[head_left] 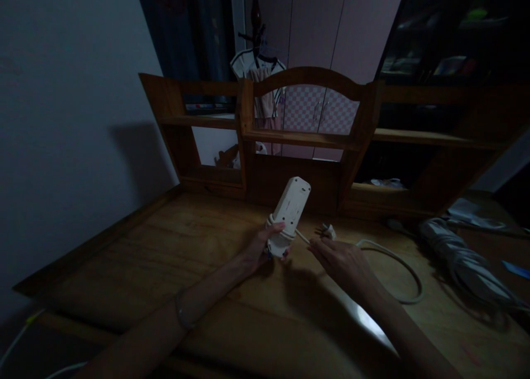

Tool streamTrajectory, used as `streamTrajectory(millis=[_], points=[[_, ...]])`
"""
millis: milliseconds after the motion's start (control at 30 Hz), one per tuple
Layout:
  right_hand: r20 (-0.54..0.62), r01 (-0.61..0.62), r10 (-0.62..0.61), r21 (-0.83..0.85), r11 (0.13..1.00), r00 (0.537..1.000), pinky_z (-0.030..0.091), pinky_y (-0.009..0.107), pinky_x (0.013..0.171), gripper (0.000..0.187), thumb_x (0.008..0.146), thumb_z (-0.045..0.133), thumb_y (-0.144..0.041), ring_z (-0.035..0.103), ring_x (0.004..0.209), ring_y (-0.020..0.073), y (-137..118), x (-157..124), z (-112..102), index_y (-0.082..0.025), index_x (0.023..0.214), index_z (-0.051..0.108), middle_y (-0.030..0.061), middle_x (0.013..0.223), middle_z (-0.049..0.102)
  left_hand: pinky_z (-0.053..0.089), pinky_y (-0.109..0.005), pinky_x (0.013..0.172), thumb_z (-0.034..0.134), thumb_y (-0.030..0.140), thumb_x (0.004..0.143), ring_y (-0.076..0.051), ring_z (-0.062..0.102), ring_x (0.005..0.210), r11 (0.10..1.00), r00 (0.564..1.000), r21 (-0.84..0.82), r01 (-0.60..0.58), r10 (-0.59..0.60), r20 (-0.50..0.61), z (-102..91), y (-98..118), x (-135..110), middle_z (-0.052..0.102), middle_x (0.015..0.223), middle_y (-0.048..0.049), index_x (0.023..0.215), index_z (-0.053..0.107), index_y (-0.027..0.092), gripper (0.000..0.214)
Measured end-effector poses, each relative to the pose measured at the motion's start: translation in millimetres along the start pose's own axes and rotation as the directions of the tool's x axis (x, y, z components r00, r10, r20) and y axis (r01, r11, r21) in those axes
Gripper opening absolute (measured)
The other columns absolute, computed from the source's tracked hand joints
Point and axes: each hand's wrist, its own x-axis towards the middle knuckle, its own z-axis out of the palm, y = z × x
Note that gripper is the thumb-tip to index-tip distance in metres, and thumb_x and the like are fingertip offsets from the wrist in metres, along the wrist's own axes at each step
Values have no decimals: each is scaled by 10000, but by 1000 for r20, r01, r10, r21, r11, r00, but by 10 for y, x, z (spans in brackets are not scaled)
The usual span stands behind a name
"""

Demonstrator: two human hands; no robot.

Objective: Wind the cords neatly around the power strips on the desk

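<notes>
A white power strip point(292, 204) is tilted up above the wooden desk, its back with small holes facing me. My left hand point(265, 243) is closed around its lower end, thumb across the back. Turns of white cord point(390, 252) wrap that end of the strip. From there the cord runs to my right hand point(336, 257), whose fingers pinch it. Beyond the right hand the cord loops on the desk. A plug point(329, 231) with dark prongs lies just behind my right fingers.
The wooden desk point(194, 235) has a shelf hutch point(298, 138) along its back. A bundled cord point(459, 252) in pale wrapping lies at the right. A white wall point(74, 136) borders the left side. Clothes point(260, 75) hang behind the hutch.
</notes>
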Motion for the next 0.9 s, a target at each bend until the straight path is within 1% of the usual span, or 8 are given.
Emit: streamTrajectory(millis=[267, 467, 633, 700, 767, 800, 867, 900], points=[[-23, 28, -28, -2, 1000, 999, 308, 276, 605, 140, 971, 460, -154, 569, 685, 153, 32, -36, -46, -180, 965, 598, 15, 789, 610, 480, -238, 396, 611, 451, 826, -138, 594, 530, 998, 998, 54, 14, -11, -59, -46, -56, 34, 595, 741, -31, 1061, 584, 119, 407], [-77, 38, -36, 25, 999, 996, 293, 276, 585, 193, 993, 452, -249, 548, 645, 145, -4, -35, -118, -185, 869, 586, 13, 762, 606, 452, -230, 365, 599, 497, 826, -133, 588, 509, 989, 993, 142, 29, -12, -116, -79, -45, 57, 570, 759, -18, 1072, 568, 138, 436], [-62, 45, -45, -3, 999, 997, 271, 279, 555, 247, 987, 470, -327, 548, 602, 146, 43, -64, -215, -189, 804, 564, 4, 716, 604, 397, -201, 350, 660, 493, 785, -122, 566, 488, 953, 982, 300, -37, 90, -165, -25, 19, 29, 588, 788, 5, 1082, 514, 203, 440], [-66, 46, -47, -12, 999, 997, 271, 276, 549, 241, 985, 474, -341, 570, 615, 149, 95, -85, -236, -184, 834, 578, 11, 739, 624, 415, -187, 415, 707, 453, 756, -107, 565, 535, 927, 967, 364, -88, 167, -193, -21, 69, 22, 595, 822, 16, 1093, 501, 225, 456], [-81, 41, -43, -32, 999, 996, 274, 274, 546, 228, 982, 482, -349, 592, 638, 153, 137, -103, -246, -178, 883, 596, 25, 783, 649, 470, -200, 566, 739, 397, 733, -121, 597, 670, 840, 923, 515, -171, 320, -216, -38, 112, 19, 607, 888, 12, 1136, 501, 236, 494], [-92, 39, -43, -46, 998, 995, 276, 272, 547, 221, 982, 486, -348, 600, 651, 155, 147, -108, -250, -176, 906, 602, 32, 804, 657, 486, -221, 656, 741, 373, 731, -140, 609, 755, 760, 892, 619, -201, 402, -204, -52, 126, 19, 612, 933, 1, 1162, 501, 239, 510], [-112, 48, -56, -71, 996, 992, 285, 270, 554, 211, 984, 485, -333, 600, 663, 155, 138, -109, -259, -172, 920, 605, 38, 813, 658, 484, -287, 805, 721, 338, 743, -189, 612, 906, 545, 848, 811, -214, 516, -123, -80, 130, 16, 610, 1047, -30, 1203, 496, 242, 521], [-120, 60, -70, -80, 995, 990, 289, 271, 559, 208, 987, 481, -320, 591, 656, 152, 121, -106, -265, -172, 906, 603, 36, 797, 650, 477, -321, 849, 708, 319, 747, -212, 608, 954, 439, 845, 875, -203, 530, -70, -88, 121, 12, 600, 1104, -44, 1219, 491, 245, 525]])
